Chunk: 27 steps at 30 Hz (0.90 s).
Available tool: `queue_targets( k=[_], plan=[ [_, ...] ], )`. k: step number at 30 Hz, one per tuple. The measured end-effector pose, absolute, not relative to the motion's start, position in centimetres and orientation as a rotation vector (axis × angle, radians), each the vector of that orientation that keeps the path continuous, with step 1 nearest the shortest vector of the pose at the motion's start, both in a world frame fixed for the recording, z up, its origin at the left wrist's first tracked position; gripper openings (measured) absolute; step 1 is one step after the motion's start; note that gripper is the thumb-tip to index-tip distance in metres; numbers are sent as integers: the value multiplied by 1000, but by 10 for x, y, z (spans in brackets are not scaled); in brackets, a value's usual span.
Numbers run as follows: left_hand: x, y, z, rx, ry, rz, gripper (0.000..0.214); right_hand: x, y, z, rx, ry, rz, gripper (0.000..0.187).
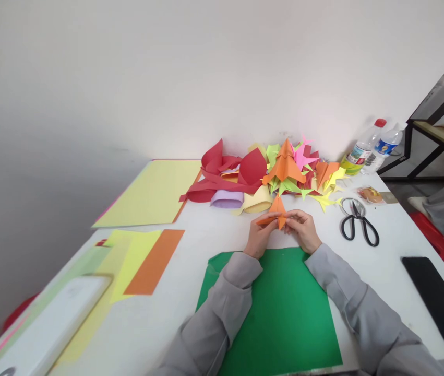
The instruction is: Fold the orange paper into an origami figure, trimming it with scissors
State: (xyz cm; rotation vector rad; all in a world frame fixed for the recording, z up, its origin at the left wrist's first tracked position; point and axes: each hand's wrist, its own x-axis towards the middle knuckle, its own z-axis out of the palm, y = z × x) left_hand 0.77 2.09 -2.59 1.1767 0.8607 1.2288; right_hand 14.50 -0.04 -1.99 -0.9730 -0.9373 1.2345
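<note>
Both hands grip a small folded orange paper plane (278, 205), its pointed end facing the wall. My left hand (260, 233) pinches its left side between thumb and fingers. On the other side my right hand (303, 228) pinches the near right part of the same plane. A green paper sheet (292, 308) lies flat on the table below my wrists. Just beyond the plane stands a heap of folded paper pieces, with a larger orange paper plane (285, 166) on top. Parts of the held plane are covered by my fingers.
Red paper loops (222, 183) lie left of the heap. Yellow sheets (151, 190) and an orange strip (155, 261) lie left, near a white device (57, 324). Black-handled scissors (359, 222), a black phone (436, 303), a wrapped snack (370, 195) and two plastic bottles (366, 142) stand or lie right.
</note>
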Motion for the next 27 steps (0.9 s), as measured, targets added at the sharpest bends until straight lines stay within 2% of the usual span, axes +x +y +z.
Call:
queue_targets(
  k=[17,27],
  plan=[
    [8,19,-18,1376,864,1285,15,147,1,-19,-935,-913,1357,13],
    [7,22,-22,1362,912,1310,15,145,-2,-16,-1020,-1063,1215,14]
  ],
)
